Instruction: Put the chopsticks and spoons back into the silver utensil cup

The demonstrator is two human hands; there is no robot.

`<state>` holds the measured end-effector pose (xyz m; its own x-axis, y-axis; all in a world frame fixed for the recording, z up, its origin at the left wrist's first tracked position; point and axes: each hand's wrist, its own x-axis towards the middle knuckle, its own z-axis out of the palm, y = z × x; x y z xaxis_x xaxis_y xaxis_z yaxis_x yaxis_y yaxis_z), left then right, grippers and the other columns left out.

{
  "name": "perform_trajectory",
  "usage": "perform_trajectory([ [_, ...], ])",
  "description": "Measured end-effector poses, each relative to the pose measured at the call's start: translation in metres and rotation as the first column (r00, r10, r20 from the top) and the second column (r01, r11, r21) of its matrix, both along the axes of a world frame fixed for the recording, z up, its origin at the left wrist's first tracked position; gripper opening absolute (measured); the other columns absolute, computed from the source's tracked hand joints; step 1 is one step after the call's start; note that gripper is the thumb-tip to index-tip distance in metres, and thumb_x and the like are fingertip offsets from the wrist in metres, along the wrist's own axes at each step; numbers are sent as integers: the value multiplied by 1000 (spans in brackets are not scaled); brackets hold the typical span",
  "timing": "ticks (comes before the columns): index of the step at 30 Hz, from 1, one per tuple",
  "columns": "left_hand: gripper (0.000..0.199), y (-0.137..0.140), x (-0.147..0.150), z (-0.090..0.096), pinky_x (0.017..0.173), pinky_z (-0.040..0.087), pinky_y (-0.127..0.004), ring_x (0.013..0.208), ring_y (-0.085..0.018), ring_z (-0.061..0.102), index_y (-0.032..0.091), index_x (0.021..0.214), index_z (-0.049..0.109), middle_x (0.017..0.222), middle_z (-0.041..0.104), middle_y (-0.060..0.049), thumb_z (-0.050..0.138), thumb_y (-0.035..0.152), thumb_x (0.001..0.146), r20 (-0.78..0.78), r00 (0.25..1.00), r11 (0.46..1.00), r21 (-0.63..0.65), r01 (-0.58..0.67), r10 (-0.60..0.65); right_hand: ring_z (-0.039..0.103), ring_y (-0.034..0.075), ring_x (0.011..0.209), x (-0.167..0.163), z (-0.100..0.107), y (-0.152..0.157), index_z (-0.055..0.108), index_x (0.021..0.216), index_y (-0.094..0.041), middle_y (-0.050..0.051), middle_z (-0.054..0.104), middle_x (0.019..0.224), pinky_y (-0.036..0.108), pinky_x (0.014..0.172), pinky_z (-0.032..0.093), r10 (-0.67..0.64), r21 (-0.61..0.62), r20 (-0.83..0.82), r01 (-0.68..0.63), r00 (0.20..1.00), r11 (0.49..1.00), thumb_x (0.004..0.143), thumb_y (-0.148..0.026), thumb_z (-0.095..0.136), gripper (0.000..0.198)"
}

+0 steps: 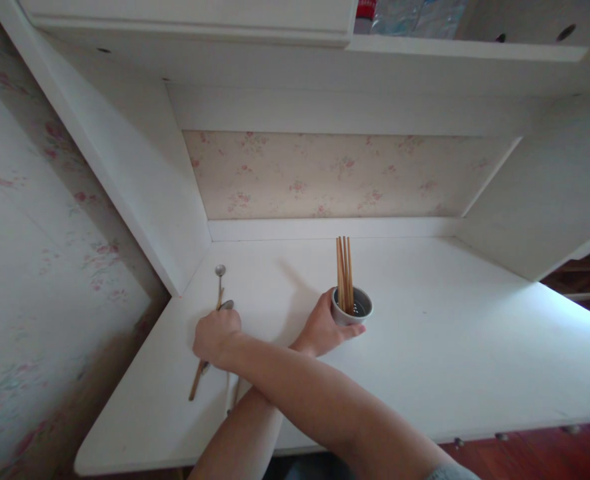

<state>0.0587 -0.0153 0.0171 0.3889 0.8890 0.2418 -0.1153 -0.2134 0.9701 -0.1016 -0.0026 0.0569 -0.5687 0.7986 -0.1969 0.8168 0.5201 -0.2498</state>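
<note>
My forearms cross, the right one over the left. My left hand (pixel 323 328) is wrapped round a metal utensil cup (pixel 349 319) with holes in its bottom, slightly tilted. Several wooden chopsticks (pixel 343 273) stand in the cup and lean on its left side. At the left of the table my right hand (pixel 217 338) is closed over a small group of utensils; its fingertips are hidden. A wooden chopstick (pixel 195 385) runs beneath it, and a spoon (pixel 227 305) shows at its far side. Farther back lies a small round-bowled spoon (pixel 220 271).
White tabletop (pixel 425 347) spreads beneath everything, with more thin utensils (pixel 233 393) partly hidden by my arms. A white side panel (pixel 139 167) rises at the left. Overhead is a cabinet shelf (pixel 425 50) holding plastic bottles (pixel 399 17).
</note>
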Motion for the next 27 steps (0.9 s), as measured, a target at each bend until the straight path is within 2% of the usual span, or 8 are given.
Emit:
perform_trajectory([
  [9, 73, -1, -1, 4, 96, 45, -41, 106, -23, 59, 20, 125, 48, 119, 60, -11, 83, 28, 61, -5, 1000, 1000, 21, -3, 3, 66, 28, 101, 0, 3, 3, 68, 102, -12, 19, 70, 105, 37, 71, 55, -33, -3, -1, 33, 999, 999, 83, -25, 56, 26],
  [19, 72, -2, 1, 6, 95, 46, -39, 104, -21, 60, 20, 124, 49, 117, 61, -10, 83, 27, 61, 22, 1000, 1000, -12, 18, -18, 66, 28, 101, 7, 7, 3, 68, 100, -10, 21, 70, 103, 38, 72, 56, -93, -39, -32, 91, 995, 995, 83, -27, 56, 27],
  [23, 72, -2, 0, 9, 96, 45, -38, 104, -21, 60, 20, 125, 48, 117, 61, -10, 83, 26, 62, 10, 1000, 1000, -1, 23, -23, 67, 28, 100, 9, 18, 2, 69, 100, -10, 20, 70, 104, 37, 73, 56, -101, -18, -64, 100, 993, 995, 85, -27, 53, 27],
  [27, 69, 0, -3, 11, 94, 46, -37, 103, -22, 60, 19, 123, 50, 116, 63, -10, 82, 25, 63, -11, 999, 999, 3, 50, -50, 69, 30, 91, 19, 39, -7, 70, 98, -11, 18, 72, 98, 39, 70, 56, -125, 30, -200, 133, 972, 991, 86, -33, 48, 34],
])
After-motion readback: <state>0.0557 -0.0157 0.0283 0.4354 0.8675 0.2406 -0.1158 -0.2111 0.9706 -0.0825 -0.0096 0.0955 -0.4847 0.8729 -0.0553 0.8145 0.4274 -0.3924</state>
